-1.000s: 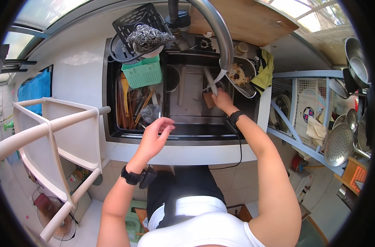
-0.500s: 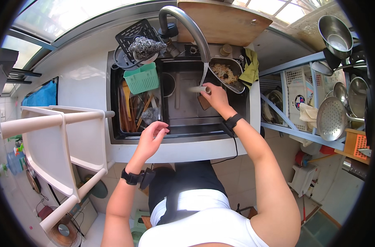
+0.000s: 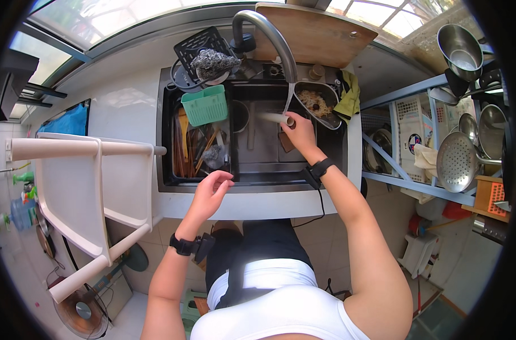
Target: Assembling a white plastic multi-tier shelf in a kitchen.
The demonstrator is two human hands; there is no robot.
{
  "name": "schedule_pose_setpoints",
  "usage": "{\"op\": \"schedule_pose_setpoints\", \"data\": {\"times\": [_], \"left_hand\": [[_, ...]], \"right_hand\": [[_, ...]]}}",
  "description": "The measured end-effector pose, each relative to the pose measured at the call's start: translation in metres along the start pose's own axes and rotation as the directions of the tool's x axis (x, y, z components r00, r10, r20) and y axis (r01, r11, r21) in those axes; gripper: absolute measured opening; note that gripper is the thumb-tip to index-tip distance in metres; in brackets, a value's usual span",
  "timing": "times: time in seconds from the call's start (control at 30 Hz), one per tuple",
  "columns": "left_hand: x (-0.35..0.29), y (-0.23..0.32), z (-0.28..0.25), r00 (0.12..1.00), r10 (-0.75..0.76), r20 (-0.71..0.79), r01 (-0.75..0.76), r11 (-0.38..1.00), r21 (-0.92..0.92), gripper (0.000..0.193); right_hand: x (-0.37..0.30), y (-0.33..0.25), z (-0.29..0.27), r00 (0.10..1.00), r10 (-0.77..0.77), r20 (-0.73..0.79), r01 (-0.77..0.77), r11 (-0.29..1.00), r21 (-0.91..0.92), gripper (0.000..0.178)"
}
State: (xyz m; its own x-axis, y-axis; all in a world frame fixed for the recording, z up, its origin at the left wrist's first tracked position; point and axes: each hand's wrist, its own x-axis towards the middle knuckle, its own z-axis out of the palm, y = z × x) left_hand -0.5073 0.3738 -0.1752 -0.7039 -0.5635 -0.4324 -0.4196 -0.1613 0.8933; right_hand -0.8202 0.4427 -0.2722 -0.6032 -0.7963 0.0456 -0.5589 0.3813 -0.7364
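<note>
My right hand point(image 3: 301, 135) is closed around one end of a pale tube point(image 3: 283, 118) with a hollow, dark-looking opening. It holds the tube nearly level over the sink point(image 3: 263, 168), at the thin stream of water point(image 3: 288, 97) from the curved grey faucet point(image 3: 270, 37). The tube's far end is smeared by motion. My left hand point(image 3: 210, 195) hovers at the sink's front edge, fingers loosely bent and apart, with nothing seen in it. Below the right hand, a flat brown piece point(image 3: 286, 143) lies in the basin.
Left in the sink stand a green basket point(image 3: 204, 109) and several utensils point(image 3: 184, 136). A metal strainer point(image 3: 329, 124) with food scraps fills the back right corner, beside a yellow-green cloth point(image 3: 350, 102). A cutting board point(image 3: 314, 37) leans behind. A blue rack point(image 3: 394, 153) holds pans.
The view has shifted a little, so the sink appears farther right. My right hand still holds the tube at the water, its far end more blurred. My left hand keeps its bent-finger pose.
</note>
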Motion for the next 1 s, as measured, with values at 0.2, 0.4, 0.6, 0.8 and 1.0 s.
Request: {"op": "schedule_pose_setpoints", "data": {"times": [0.2, 0.4, 0.6, 0.8, 1.0], "left_hand": [[-0.004, -0.001, 0.001, 1.000, -0.003, 0.006, 0.003, 1.000, 0.013, 0.020], [-0.009, -0.002, 0.003, 1.000, -0.003, 0.008, 0.002, 1.000, 0.029, 0.020], [-0.015, -0.001, 0.003, 1.000, 0.029, -0.002, -0.029, 0.998, 0.062, 0.019], [-0.014, 0.017, -0.003, 0.961, 0.275, -0.027, -0.202, 0.767, 0.609, 0.023], [0.030, 0.048, 0.002, 0.904, 0.409, 0.127, -0.362, 0.571, 0.737, 0.028]], "right_hand": [[-0.008, 0.000, -0.014, 0.999, 0.016, -0.030, -0.012, 0.993, 0.116, 0.033], [-0.023, 0.006, -0.036, 0.994, 0.013, -0.108, 0.007, 0.983, 0.181, 0.035], [-0.072, 0.019, -0.086, 0.970, 0.099, 0.222, -0.088, 0.994, -0.060, 0.031], [-0.109, 0.023, -0.111, 0.833, 0.336, 0.440, -0.259, 0.939, -0.227, 0.033], [-0.110, 0.013, -0.124, 0.830, 0.339, 0.442, -0.251, 0.936, -0.248, 0.033]]}}
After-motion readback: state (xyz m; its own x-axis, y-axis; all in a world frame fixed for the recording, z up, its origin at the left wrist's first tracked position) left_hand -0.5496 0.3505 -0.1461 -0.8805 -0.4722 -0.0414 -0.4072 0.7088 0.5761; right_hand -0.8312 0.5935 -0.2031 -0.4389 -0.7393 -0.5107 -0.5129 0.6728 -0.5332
